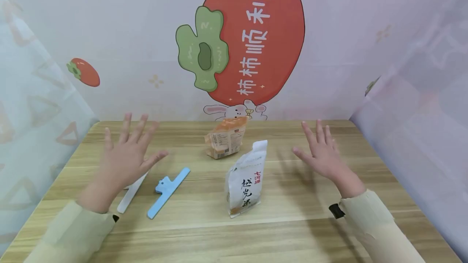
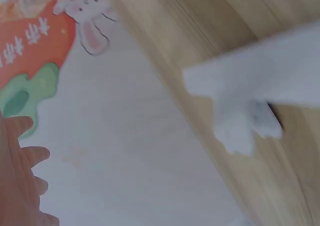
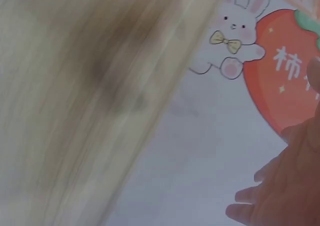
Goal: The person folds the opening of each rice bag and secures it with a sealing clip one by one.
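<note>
My left hand [image 1: 126,157] hovers with spread fingers over the left of the table, holding nothing. Partly hidden beneath it lies a white bag clip [image 1: 132,194], which looms large and blurred in the left wrist view as a white clip [image 2: 235,93]. Just right of that is a light blue bag clip [image 1: 169,192]. A white rice bag [image 1: 245,182] with dark and red lettering stands near the middle. Behind it an orange and white food bag [image 1: 226,138] leans. On the right side my right hand [image 1: 323,155] is raised, fingers spread, touching nothing.
The wood-grain table [image 1: 292,230] ends at a white cloth backdrop [image 1: 139,31] printed with persimmons and a rabbit. Patterned cloth [image 1: 33,113] hangs along the left, and more cloth [image 1: 420,133] along the right.
</note>
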`<state>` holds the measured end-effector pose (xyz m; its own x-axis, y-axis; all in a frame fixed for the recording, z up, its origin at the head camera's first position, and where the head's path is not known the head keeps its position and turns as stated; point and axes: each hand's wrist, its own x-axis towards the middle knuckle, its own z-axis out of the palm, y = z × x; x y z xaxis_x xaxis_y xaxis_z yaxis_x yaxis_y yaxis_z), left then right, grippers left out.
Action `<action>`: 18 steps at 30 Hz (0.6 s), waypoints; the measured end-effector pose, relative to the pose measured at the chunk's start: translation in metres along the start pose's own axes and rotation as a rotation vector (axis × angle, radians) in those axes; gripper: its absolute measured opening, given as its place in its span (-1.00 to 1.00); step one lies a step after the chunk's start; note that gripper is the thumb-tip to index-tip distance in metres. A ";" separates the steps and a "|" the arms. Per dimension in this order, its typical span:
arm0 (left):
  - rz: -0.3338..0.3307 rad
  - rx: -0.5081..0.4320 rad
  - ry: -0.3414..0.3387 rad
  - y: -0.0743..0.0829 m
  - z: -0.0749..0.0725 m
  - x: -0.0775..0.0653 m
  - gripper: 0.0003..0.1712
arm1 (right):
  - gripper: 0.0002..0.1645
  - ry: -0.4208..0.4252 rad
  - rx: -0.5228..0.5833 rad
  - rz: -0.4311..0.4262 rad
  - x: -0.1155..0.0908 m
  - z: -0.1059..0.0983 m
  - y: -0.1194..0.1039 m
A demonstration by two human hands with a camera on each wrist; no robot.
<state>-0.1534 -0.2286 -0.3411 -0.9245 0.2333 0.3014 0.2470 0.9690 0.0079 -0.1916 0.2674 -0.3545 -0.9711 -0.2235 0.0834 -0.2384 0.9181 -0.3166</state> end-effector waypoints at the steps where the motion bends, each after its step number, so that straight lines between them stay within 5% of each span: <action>1: 0.016 -0.009 0.010 0.006 -0.001 -0.001 -0.07 | -0.04 -0.004 0.019 -0.011 -0.001 0.000 -0.002; 11: 0.169 -0.096 0.028 0.066 -0.006 -0.016 -0.10 | -0.04 -0.066 0.310 -0.131 -0.017 0.005 -0.025; 18: 0.286 -0.243 0.006 0.096 0.002 -0.018 -0.13 | -0.05 -0.118 0.448 -0.198 -0.027 0.013 -0.043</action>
<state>-0.1135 -0.1398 -0.3478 -0.8063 0.4908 0.3301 0.5577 0.8167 0.1481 -0.1550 0.2297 -0.3558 -0.8950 -0.4380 0.0839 -0.3720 0.6294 -0.6823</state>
